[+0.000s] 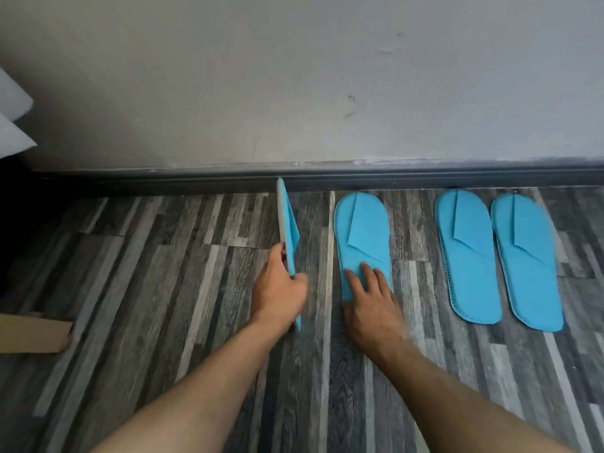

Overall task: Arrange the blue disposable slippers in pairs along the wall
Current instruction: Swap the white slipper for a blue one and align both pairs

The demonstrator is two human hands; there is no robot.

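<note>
Two flat blue slippers [467, 253] [524, 259] lie side by side as a pair on the floor at the right, toes at the dark skirting board [425, 178]. A third blue slipper [361, 237] lies flat left of them, and my right hand [372, 302] rests on its heel end with fingers spread. My left hand [281, 289] grips a fourth blue slipper [288, 223], held on its edge so only its thin side shows, toe near the skirting board.
The grey wall [294, 76] runs across the top above the skirting board. A brown cardboard piece [32, 333] lies on the wood-pattern floor [163, 289] at the left. White objects [13, 125] stick in at the upper left.
</note>
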